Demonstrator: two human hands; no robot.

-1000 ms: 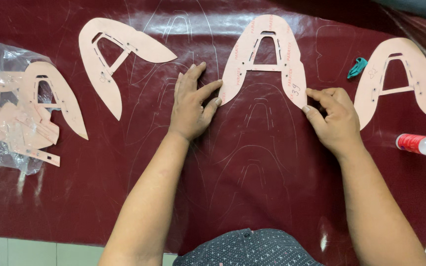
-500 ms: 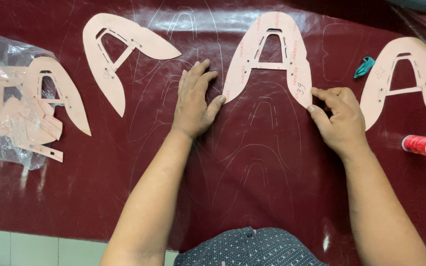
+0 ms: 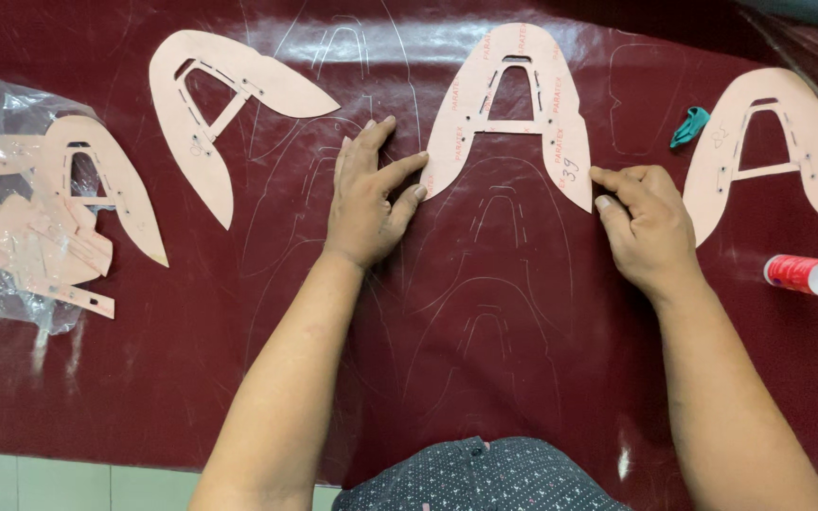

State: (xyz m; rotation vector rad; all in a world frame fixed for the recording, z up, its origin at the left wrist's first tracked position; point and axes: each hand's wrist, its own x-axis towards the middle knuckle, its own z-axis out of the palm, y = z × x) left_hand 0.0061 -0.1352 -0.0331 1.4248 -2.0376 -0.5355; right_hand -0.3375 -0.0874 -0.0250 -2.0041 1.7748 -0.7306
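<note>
A pink horseshoe-shaped card template [image 3: 513, 104] lies flat on a dark red leather sheet [image 3: 144, 378]. My left hand [image 3: 368, 199] rests palm down on the leather, its fingertips touching the template's left leg. My right hand [image 3: 646, 227] has its fingers curled and pinches the tip of the template's right leg. Faint traced outlines of the same shape show on the leather below the template.
Two more pink templates lie on the leather, one at upper left [image 3: 220, 114] and one at right [image 3: 778, 151]. A clear plastic bag [image 3: 21, 208] with several pink pieces sits at far left. A small teal scrap [image 3: 689, 125] and a red-and-white tube [image 3: 807, 275] lie at right.
The view has shifted slightly and both hands have stayed on the middle template. Its position on the leather looks almost the same.
</note>
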